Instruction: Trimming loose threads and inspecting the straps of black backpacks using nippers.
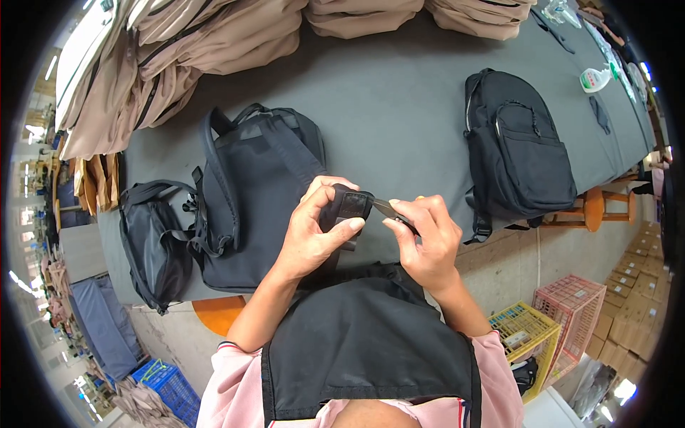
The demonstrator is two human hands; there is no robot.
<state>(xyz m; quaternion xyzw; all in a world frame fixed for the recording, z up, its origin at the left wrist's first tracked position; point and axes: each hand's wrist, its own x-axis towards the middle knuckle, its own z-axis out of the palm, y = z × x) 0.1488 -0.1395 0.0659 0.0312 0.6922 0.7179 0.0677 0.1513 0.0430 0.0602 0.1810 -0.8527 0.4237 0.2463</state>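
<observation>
My left hand (312, 230) grips the end of a black shoulder strap (353, 205), its thumb pressed on the near edge. The strap end is turned up and shows a stitched dark patch. In my right hand (430, 232) is a pair of dark thread snips (385, 208), the pointed tip touching or nearly touching the strap's right edge. The strap seems to belong to the large black backpack (267, 203), which lies with its straps upward under my left forearm. Part of the backpack is hidden behind my left hand and arm.
A smaller black bag (155, 235) lies left of the backpack; another black backpack (524, 146) lies at the right. Beige bags (221, 43) are piled along the far left of the grey table (399, 107). A spray bottle (594, 80) stands far right. Crates (569, 314) and a stool (594, 209) stand below.
</observation>
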